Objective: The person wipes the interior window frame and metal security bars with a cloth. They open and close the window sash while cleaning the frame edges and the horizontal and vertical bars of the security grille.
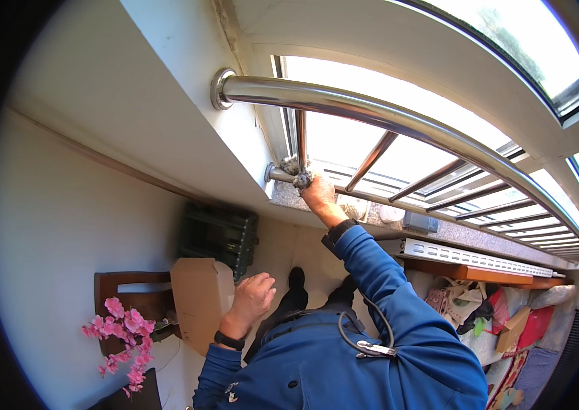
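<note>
My right hand [320, 195] reaches out to the metal window railing [378, 113]. Its fingers are closed on a grey, fluffy rag [303, 179], which is pressed round the foot of the first upright bar, where it meets the lower rail [280, 174]. Part of the rag lies behind the bar, and the fingertips are partly hidden. Well below the railing, my left hand [252, 301] hangs in front of my body, beside a cardboard box [200, 301]. It holds nothing, and its fingers are loosely bent and apart.
A stone sill [371, 213] runs behind the railing, with a dark grey box [420, 222] on it. Below are a white slotted rail [477, 257], a dark green crate [217, 236], pink artificial flowers [125, 331] and a wooden chair [135, 281]. Bags and cloths lie at right.
</note>
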{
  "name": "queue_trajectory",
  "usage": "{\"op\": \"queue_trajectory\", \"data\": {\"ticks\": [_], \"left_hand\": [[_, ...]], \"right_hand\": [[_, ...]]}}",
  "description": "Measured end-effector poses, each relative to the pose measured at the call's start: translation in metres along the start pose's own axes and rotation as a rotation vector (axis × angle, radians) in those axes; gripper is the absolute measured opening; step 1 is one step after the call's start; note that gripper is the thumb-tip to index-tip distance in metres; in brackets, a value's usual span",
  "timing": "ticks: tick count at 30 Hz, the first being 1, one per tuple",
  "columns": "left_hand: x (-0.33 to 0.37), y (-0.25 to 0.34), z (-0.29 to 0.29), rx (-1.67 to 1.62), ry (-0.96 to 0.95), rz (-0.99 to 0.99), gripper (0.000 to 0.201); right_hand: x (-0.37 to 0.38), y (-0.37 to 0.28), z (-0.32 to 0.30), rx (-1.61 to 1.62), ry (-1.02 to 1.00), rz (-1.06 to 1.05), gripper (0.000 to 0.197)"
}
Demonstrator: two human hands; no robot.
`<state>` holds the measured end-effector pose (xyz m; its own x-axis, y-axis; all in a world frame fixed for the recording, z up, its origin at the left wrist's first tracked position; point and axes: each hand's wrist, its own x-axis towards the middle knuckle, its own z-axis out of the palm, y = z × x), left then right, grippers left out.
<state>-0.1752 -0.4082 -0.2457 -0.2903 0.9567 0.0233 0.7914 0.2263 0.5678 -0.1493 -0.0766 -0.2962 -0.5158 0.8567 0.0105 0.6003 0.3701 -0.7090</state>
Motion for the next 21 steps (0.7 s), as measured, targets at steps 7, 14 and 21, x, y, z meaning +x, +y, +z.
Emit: {"op": "queue_trajectory", "data": {"ticks": [7, 14, 21], "left_hand": [[-0.009, -0.011, -0.004, 0.017, -0.034, -0.032, 0.024], [0.006, -0.005, -0.007, 0.003, -0.097, 0.019, 0.023], [0.022, 0.001, -0.002, 0.01, -0.093, 0.065, 0.026]], "right_hand": [[-0.007, 0.004, 0.01, -0.257, 0.076, -0.152, 0.025], [-0.007, 0.054, -0.009, -0.594, 0.055, -0.456, 0.031], [-0.052, 0.071, -0.046, -0.722, -0.059, -0.418, 0.047]]}}
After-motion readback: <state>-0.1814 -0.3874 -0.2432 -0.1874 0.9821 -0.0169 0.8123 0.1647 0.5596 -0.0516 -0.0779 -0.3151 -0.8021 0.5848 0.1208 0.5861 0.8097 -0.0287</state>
